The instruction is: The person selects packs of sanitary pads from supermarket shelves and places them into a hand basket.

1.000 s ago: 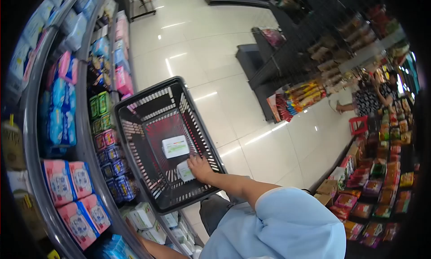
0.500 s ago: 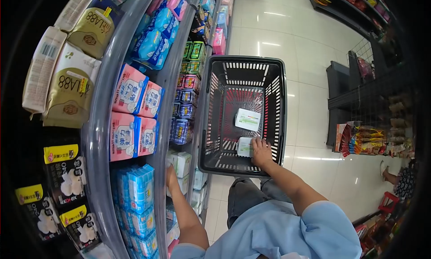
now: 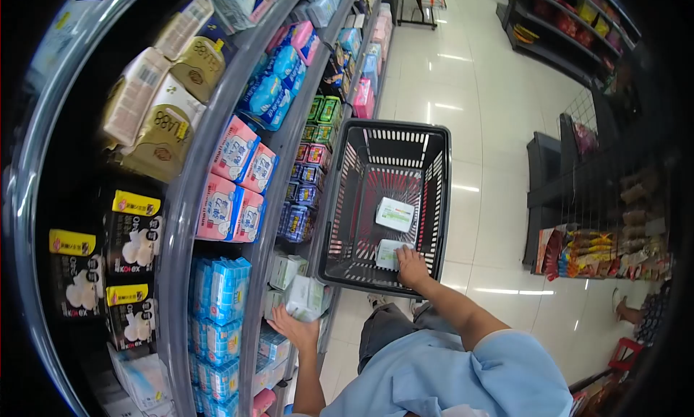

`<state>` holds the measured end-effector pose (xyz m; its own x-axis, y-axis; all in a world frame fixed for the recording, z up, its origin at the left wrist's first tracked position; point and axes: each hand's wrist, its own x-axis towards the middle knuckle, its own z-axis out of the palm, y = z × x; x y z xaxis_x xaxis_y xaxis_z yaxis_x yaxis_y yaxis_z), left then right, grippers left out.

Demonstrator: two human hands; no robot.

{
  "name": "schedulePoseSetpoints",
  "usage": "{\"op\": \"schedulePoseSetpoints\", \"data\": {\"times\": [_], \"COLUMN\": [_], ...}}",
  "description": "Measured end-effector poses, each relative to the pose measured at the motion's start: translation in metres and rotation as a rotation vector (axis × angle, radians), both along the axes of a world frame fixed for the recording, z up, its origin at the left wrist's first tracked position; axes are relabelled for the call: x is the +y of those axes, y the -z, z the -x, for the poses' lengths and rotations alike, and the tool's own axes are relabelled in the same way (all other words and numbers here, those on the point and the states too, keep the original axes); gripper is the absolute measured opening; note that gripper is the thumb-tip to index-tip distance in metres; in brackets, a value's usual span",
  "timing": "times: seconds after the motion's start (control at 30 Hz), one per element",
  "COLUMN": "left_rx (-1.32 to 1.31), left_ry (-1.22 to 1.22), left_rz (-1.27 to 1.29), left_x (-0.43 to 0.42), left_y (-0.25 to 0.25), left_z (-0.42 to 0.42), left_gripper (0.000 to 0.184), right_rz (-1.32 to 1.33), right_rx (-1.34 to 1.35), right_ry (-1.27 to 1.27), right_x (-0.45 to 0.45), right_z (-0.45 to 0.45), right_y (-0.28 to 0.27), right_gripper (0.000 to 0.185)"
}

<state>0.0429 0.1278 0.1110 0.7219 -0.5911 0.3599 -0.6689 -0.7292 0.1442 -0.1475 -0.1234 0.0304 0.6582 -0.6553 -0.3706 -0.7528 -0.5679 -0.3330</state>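
One pack [image 3: 305, 298], tilted, beside the shelves [image 3: 173, 287]; left hand [image 3: 296, 330] gripping its near end. Probably light, soft, slick-wrapped; best held across its sides. Two others [image 3: 395, 215] in basket [image 3: 384, 131]; right hand [image 3: 412, 267] on the nearer, grip unclear. Half a second earlier: no pack visible in left hand.

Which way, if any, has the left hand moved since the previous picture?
Yes: judged against the stacked blue packs, the left hand has moved rightward and lower in view.
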Motion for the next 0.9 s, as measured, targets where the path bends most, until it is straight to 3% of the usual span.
{"op": "schedulePoseSetpoints", "data": {"times": [0.13,0.23,0.33,0.43,0.5,0.73,0.9], "left_rx": [0.058,0.16,0.287,0.393,0.446,0.527,0.539], "left_ry": [0.08,0.158,0.242,0.382,0.538,0.75,0.603], "left_rz": [0.029,0.043,0.015,0.002,-0.01,-0.039,-0.004], "left_x": [0.025,0.027,0.007,-0.035,-0.059,-0.107,-0.097], "left_y": [-0.023,-0.065,-0.094,-0.118,-0.12,-0.116,-0.115], "left_z": [0.032,0.056,0.07,0.07,0.068,0.073,0.066], "left_gripper": [0.085,0.086,0.088,0.09,0.09,0.091,0.097], "right_rz": [-0.048,-0.231,-0.322,-0.302,-0.217,-0.317,-0.113], "right_rx": [-0.085,-0.404,-0.685,-0.691,-0.68,-0.526,-0.58], "right_ry": [-0.046,-0.152,-0.494,-0.676,-0.762,-0.557,-0.307], "right_x": [-0.002,-0.005,0.001,0.009,0.008,-0.006,-0.02], "right_z": [0.001,0.007,0.01,0.005,-0.003,0.005,0.009], "right_y": [-0.021,-0.066,-0.135,-0.198,-0.211,-0.22,-0.19], "right_gripper": [0.074,0.084,0.095,0.099,0.103,0.096,0.097]}}
